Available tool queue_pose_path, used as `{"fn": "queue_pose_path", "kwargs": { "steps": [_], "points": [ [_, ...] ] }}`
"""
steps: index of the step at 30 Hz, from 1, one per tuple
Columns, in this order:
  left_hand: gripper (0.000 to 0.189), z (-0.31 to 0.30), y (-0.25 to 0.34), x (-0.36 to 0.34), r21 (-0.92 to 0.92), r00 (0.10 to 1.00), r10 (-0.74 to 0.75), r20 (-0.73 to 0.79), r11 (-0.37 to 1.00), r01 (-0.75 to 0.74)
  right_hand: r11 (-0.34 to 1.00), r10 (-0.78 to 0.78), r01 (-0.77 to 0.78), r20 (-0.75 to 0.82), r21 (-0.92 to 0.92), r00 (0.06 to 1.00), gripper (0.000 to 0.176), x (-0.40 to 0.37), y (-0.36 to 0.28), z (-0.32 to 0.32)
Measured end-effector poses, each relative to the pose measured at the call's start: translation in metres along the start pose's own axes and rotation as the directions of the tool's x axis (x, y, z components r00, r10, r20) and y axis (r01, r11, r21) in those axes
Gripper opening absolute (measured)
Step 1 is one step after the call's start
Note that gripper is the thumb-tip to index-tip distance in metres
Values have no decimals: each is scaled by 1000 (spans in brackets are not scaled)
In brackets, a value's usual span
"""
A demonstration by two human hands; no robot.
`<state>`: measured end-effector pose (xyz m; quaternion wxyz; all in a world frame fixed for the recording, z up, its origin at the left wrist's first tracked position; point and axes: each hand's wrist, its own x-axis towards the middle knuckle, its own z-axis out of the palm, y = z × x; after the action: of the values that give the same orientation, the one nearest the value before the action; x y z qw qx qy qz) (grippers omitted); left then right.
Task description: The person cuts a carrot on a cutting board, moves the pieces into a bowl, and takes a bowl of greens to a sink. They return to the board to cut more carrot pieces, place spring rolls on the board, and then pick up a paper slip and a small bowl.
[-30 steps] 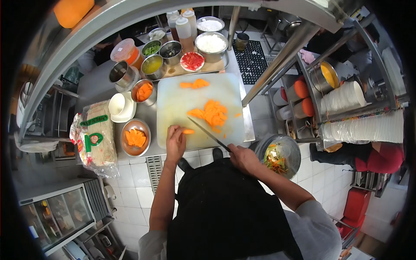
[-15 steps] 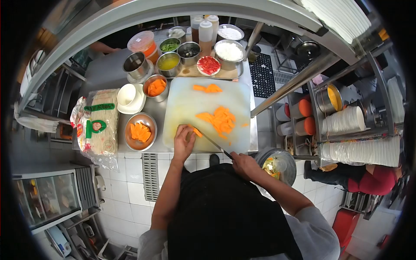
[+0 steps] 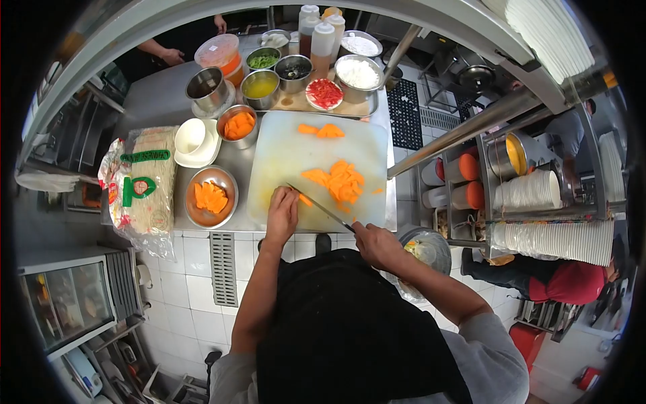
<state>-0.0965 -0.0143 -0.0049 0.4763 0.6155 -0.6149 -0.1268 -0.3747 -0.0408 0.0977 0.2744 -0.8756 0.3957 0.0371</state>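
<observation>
On the white cutting board (image 3: pixel 276 155), my left hand (image 3: pixel 283 205) is closed near the front left part, its fingers bunched over a small orange piece (image 3: pixel 305 200). My right hand (image 3: pixel 377 244) grips the handle of a knife (image 3: pixel 330 214), whose blade slants up and left so that its tip is beside my left fingers. A pile of orange slices (image 3: pixel 342 182) lies right of centre on the board, and a smaller group of slices (image 3: pixel 328 130) sits near its far edge. Left of the board, a metal bowl (image 3: pixel 229 210) holds more orange pieces.
Beyond the board are metal containers (image 3: pixel 261 89), squeeze bottles (image 3: pixel 322 48) and a plate of red strips (image 3: pixel 324 94). Packaged noodles (image 3: pixel 151 188) and white bowls (image 3: pixel 194 138) are at left. A bin (image 3: pixel 431 252) stands at right. Other people's hands and a person in red (image 3: pixel 579 277) are visible.
The view has shifted slightly, and the knife tip now reaches up beside my left fingers, which are bunched more tightly. Another person's hands have come into view at the far left.
</observation>
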Motion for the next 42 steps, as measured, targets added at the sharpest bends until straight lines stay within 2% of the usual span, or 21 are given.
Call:
{"fn": "queue_pose_path", "kwargs": {
  "steps": [6, 15, 22, 24, 31, 37, 40, 42],
  "points": [
    [13, -1, 5, 1, 89, 999, 35, -18, 995, -33, 998, -5, 5, 6, -57, 1000, 27, 1, 2, -2],
    [17, 2, 1, -2, 131, 999, 39, -24, 991, -35, 998, 2, 0, 43, -56, 999, 31, 4, 7, -3],
    [18, 3, 2, -3, 142, 999, 29, -32, 990, -24, 999, -15, 17, 37, -45, 999, 27, 7, 8, -3],
    [10, 4, 3, -3, 158, 998, 34, -57, 987, -25, 999, 37, -37, 123, 2, 992, 25, 11, 6, -1],
    [10, 5, 3, -3, 140, 997, 27, -75, 990, -16, 999, 21, -18, 103, -33, 994, 23, 19, 11, 11],
    [12, 5, 3, -3, 139, 995, 24, -96, 990, -10, 1000, 7, -8, 97, 8, 995, 23, 26, 16, 22],
    [19, 5, 0, -3, 145, 995, 19, -93, 989, -6, 999, 37, -39, 123, 17, 992, 23, 29, 10, 19],
    [19, 9, -2, -1, 151, 995, 35, -90, 988, -21, 981, 133, -165, 264, 104, 955, 25, 32, 2, 0]
  ]
}}
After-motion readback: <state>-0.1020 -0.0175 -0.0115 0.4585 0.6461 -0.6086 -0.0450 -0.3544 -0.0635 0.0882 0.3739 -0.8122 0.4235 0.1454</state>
